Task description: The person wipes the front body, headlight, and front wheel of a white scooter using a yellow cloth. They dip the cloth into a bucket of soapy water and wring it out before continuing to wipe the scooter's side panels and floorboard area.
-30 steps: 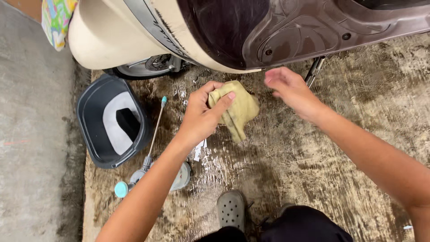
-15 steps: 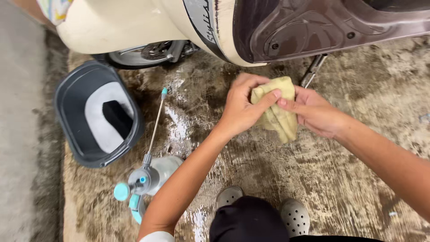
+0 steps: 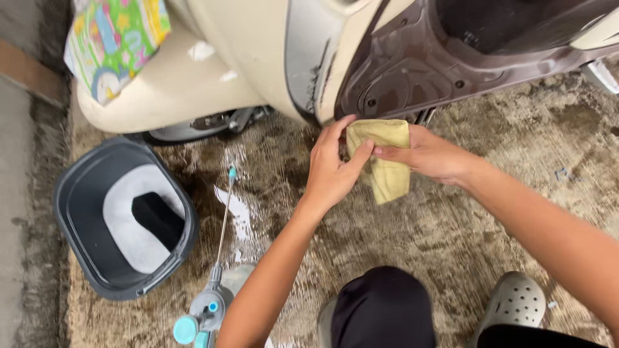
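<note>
Head view, looking down at wet, stained concrete floor [image 3: 451, 245].

Both hands meet on a yellow cloth [image 3: 384, 161], held in the air just below the edge of a cream scooter [image 3: 258, 58] and its brown inner panel [image 3: 438, 64]. The cloth is folded; its upper part spans between the hands and its lower end hangs free.

Left hand [image 3: 330, 169]: thumb on the front of the cloth's left edge, fingers curled up behind it. Fingers clamped on the cloth.

Right hand [image 3: 431, 154]: thumb and forefinger pinch the cloth's right side at mid-height; the other fingers are folded under. Also clamped on the cloth.

Surroundings:
- Grey bucket [image 3: 84, 193] on the floor to the left, well apart from the hands. Inside, a white patch with a black object [image 3: 158, 219] on it; what either is cannot be told.
- Sprayer [image 3: 207, 303] with teal fittings stands near the bucket; its thin wand [image 3: 224, 219] points up toward the scooter.
- Scooter's wheel [image 3: 193, 129] shows under the cream body.
- Colourful bag [image 3: 113, 38] at upper left, against the scooter.
- Grey clog [image 3: 512, 303] at the bottom right; dark-clothed knee [image 3: 380, 309] at bottom centre.
</note>
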